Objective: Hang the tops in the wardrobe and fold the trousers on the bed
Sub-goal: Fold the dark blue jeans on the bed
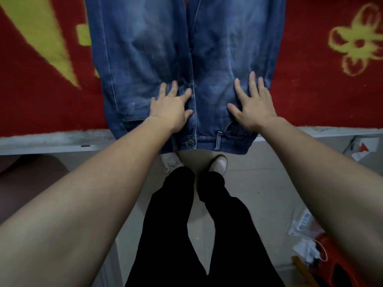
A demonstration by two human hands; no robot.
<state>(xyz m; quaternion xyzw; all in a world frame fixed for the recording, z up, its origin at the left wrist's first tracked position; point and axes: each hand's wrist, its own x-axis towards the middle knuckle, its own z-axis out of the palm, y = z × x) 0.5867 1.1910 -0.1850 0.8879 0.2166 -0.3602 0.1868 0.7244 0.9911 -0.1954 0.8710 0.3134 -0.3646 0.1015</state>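
Smoothing the denim flat before the first fold looks like the step in hand, and it goes best with even pressure from both palms, sweeping from the hips out toward the legs so no crease gets trapped. After that, bringing one leg over the other along the centre seam should give a tidy fold; the seams want lining up first.

The fingers [253, 81] of both hands are spread and straight, gripping nothing. The left hand [170, 109] presses flat on the jeans [145, 48] just beside the fly seam, thumb near the stitching. The right hand [253, 108] lies flat on the other hip, above the front pocket, fingers splayed toward the leg.

The jeans lie front side up on the bed [51, 139], legs running away from the person and out of view at the top. The waistband [207, 139], with its button [190, 142], hangs just over the bed's near edge. Under the jeans is a red blanket [41, 90] with yellow shapes.

Below, the person stands on a pale tiled floor [259, 183] in light shoes [218, 163], close to the bed. Scattered papers [304, 224] lie on the floor to the right. No tops or wardrobe are in view.
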